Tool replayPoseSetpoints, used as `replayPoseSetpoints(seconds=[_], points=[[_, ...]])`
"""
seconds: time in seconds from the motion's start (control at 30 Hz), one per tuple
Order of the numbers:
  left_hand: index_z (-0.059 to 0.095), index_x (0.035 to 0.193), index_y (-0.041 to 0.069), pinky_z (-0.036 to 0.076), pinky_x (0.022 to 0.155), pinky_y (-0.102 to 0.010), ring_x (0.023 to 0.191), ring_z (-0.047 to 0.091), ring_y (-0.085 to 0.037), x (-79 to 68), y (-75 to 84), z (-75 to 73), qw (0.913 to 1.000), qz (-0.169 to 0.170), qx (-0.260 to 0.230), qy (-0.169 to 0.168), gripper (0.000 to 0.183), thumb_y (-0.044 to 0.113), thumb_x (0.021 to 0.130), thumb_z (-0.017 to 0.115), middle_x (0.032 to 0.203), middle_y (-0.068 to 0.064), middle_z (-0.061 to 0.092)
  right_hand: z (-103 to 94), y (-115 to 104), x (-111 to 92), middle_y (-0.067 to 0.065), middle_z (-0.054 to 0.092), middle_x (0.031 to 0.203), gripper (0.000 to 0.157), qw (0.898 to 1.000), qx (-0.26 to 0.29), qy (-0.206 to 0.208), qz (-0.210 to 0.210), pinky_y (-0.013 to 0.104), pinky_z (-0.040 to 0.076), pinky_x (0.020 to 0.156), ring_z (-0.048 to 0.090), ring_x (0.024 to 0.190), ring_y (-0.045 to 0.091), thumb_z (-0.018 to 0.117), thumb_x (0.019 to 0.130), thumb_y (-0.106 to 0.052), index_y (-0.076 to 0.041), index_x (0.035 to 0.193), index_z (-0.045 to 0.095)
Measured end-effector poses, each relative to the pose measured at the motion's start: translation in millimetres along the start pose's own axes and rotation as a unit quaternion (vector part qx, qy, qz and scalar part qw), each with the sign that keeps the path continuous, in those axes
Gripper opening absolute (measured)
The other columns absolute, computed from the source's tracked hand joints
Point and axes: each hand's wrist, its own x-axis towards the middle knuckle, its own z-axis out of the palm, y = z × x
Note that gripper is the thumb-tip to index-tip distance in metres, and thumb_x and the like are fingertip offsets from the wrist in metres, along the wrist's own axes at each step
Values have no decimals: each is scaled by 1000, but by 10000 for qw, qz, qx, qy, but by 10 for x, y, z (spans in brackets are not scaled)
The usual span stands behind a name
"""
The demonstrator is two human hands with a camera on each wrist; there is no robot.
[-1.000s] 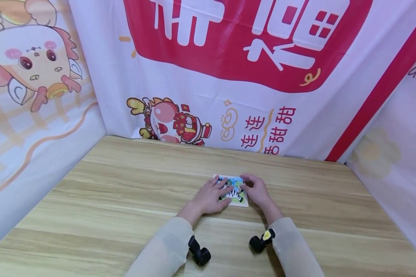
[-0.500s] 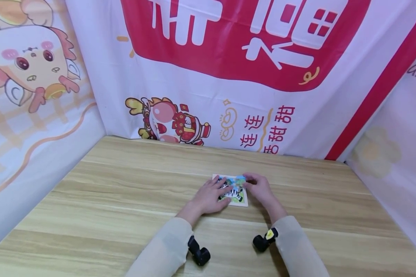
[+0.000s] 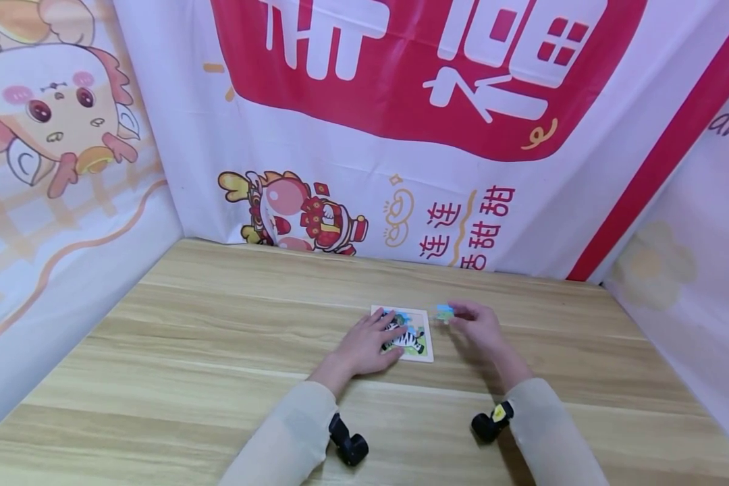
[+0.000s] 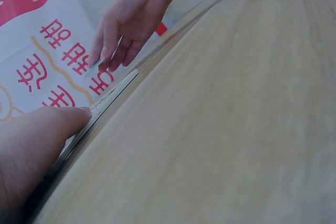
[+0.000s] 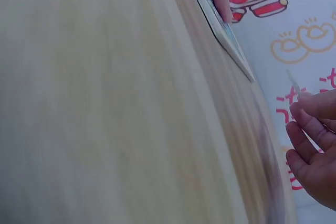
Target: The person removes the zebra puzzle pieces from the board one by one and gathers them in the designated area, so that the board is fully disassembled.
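Observation:
A small square zebra jigsaw puzzle [image 3: 410, 344] in a pale frame lies on the table, with a bare patch at its upper right. My left hand [image 3: 369, 343] rests flat across its left side, fingers spread over the picture. Just off the board's right edge, my right hand [image 3: 478, 327] pinches a blue-and-green puzzle piece [image 3: 444, 313] between thumb and fingers. From the left wrist, the board [image 4: 113, 94] shows edge-on under my left thumb [image 4: 71, 120]. In the right wrist view the piece [image 5: 294, 82] is a thin sliver held at the fingertips, above the table.
The wood-grain table [image 3: 219, 337] extends on all sides of the board. A printed white and red cloth [image 3: 340, 155] hangs along its back edge, and further cloths [image 3: 67, 202] stand at the sides. Each wrist carries a black camera [image 3: 347, 442].
My right hand has lifted the puzzle piece out of the board's upper right and carried it to the right, past the frame. My left hand stays in place.

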Motion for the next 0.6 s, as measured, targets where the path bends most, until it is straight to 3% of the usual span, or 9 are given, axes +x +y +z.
replayPoseSetpoints(seconds=[0.27,0.43,0.5,0.6], points=[[37,132,24,13,100,-43,127,12,-27,3,16,-1,10000,-5,-33,-1,50,48,88,34,140,-7,22,-364,122,-68,12,52,109,37,9984,329,-124,449,39,35,88,45,101,25,57,80,-7,-6,117,52],[39,131,23,13,100,-43,127,13,-28,-2,20,-16,9999,-33,-141,2,50,47,88,36,139,-8,23,-607,248,-108,17,53,110,39,9995,216,-166,183,34,39,85,47,99,24,56,81,-6,0,119,50],[39,131,23,14,100,-42,127,13,-28,-2,18,-20,9998,-70,-186,0,49,47,87,37,139,-7,23,-692,306,-127,20,52,110,40,9987,417,-225,161,33,41,83,49,98,25,56,80,-5,3,119,49],[39,130,24,13,100,-42,127,13,-27,5,18,-22,9997,-120,-229,-9,50,48,87,37,140,-6,22,-790,373,-182,18,50,111,38,9919,1093,-262,594,34,43,81,49,98,27,56,80,-6,-1,118,50]])
